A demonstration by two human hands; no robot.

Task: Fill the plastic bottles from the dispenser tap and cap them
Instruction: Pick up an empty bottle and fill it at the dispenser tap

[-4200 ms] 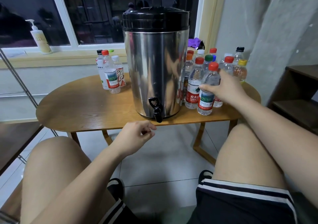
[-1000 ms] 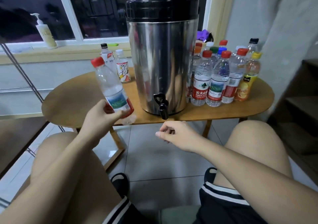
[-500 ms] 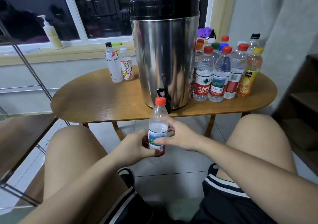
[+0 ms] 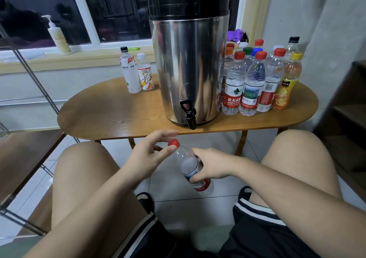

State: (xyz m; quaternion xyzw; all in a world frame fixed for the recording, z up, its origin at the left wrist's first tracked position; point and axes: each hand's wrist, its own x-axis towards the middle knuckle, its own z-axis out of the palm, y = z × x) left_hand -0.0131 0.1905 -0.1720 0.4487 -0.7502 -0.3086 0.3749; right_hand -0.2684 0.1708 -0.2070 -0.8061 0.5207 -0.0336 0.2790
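A clear plastic bottle (image 4: 191,165) with a red cap (image 4: 173,143) and red-white label is held tilted between my knees, below the table edge. My right hand (image 4: 211,166) grips the bottle's body. My left hand (image 4: 150,154) pinches the red cap with thumb and fingertips. The steel dispenser (image 4: 188,59) with a black lid stands on the wooden table (image 4: 99,111); its black tap (image 4: 188,113) juts over the front edge, just above the bottle. Several capped bottles (image 4: 251,83) cluster right of the dispenser.
Two white-labelled bottles (image 4: 136,73) stand left of the dispenser. A pump bottle (image 4: 58,37) sits on the windowsill. A wooden bench with metal frame (image 4: 23,158) is at left, dark shelves (image 4: 348,109) at right. Tiled floor lies below.
The bottle has tipped from upright to slanted, cap toward the left. My left hand moved from the bottle's base up to the cap; my right hand kept hold of the body.
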